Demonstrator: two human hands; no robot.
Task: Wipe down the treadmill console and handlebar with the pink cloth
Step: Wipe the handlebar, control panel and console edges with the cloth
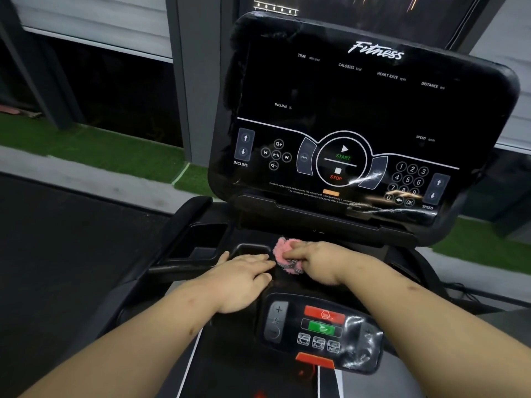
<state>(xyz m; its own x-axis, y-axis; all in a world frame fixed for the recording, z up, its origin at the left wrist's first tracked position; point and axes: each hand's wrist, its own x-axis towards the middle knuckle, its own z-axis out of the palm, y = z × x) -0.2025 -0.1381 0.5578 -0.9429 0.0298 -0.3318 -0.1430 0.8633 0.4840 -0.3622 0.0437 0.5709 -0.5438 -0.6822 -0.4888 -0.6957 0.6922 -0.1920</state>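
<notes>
A: What's holding what?
B: The left hand (244, 278) lies flat, holding nothing. Just beyond it, the right hand (316, 264) curls round the pink cloth (283, 255), bunched on the ledge (287, 285) under the console (359, 124).
A: Handling?
B: Soft, light and limp, I'd judge, so grip the bunch anywhere. It runs roughly near-to-far, pointing nowhere.

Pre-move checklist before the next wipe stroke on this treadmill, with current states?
1. Grip: right hand holds the pink cloth, bunched in its fingers: ok.
2. Path: left hand out of the cloth's way: not ok. It rests flat, with its fingertips right beside the cloth.
3. Buttons: both hands off the lower keypad: ok.
4. Power: console screen dark, no readings lit: ok.
5. Cloth clean and damp enough: cannot tell.
</notes>
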